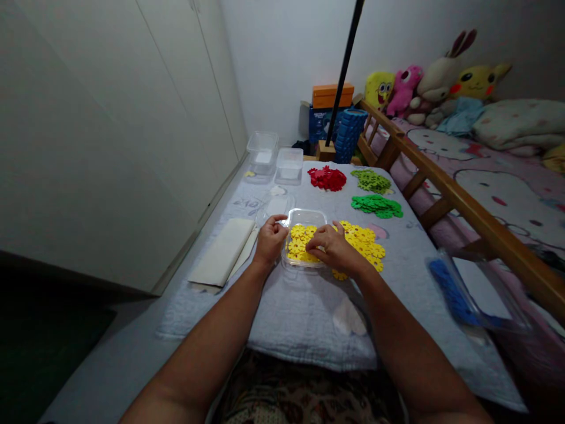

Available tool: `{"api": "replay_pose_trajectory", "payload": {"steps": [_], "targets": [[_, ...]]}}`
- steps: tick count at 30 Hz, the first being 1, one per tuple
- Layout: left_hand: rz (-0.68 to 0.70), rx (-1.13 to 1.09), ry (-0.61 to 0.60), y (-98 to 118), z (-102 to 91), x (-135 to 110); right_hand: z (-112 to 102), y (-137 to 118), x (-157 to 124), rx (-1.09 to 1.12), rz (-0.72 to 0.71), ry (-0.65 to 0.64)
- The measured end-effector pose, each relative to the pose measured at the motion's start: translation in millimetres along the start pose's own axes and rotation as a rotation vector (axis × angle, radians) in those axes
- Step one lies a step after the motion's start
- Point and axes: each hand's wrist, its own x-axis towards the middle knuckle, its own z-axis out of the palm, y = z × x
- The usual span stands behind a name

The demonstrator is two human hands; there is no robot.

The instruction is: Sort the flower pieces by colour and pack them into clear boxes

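In the head view, a square, see-through plastic box [308,217] is set near the middle of the cloth-covered, pale grey-blue table [300,330]. Flat, yellow, flower-shaped pieces [296,246] are kept inside it. The box is held at its left rim by the left hand [272,237], with thumb and fingers closed on it. The right hand [330,242] is bent down into the box, with its fingertips at the yellow pieces; whether one is pinched cannot be told.

A loose pile of more yellow flowers [364,242] is spread just beside the box, toward the table's right edge. It is partly hidden by the right hand, which is much nearer to it than the left. No clear long side can be seen in the pile.

A folded, cream-coloured sheet [224,250] is laid by the table's left edge. A red heap of small pieces [326,178] is put near the far edge, and a bright green heap [376,206] toward the far right corner.
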Motion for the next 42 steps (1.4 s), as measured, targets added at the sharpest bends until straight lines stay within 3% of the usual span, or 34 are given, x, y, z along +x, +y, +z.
{"api": "replay_pose_trajectory", "payload": {"steps": [4, 9, 13, 16, 23, 31, 35, 38, 42], "targets": [[-0.015, -0.004, -0.005, -2, 0.0, 2, -11, 10, -4, 0.005, -0.006, 0.185], [-0.017, 0.009, -0.02, -1, -0.1, 2, -30, 53, -17, -0.03, 0.244, 0.439], [-0.036, -0.015, -0.022, 0, 0.9, 1, -36, 87, -30, -0.117, 0.502, 0.404], [-0.033, -0.005, -0.013, -1, 1.5, 2, -36, 96, -36, -0.168, 0.574, 0.288], [0.002, 0.043, 0.022, -2, 2.5, 2, -43, 100, -47, -0.203, 0.549, 0.022], [0.003, 0.038, 0.034, -2, 4.4, 2, -49, 107, -57, -0.104, 0.52, 0.009], [0.005, 0.033, 0.031, -3, 4.2, 2, -58, 99, -59, 0.201, 0.477, 0.02], [0.012, 0.058, 0.031, -4, 3.6, 2, -60, 86, -56, 0.483, 0.428, 0.091], [0.024, 0.056, 0.03, -5, 3.7, 2, -46, 59, -37, 0.653, 0.342, 0.413]]}}
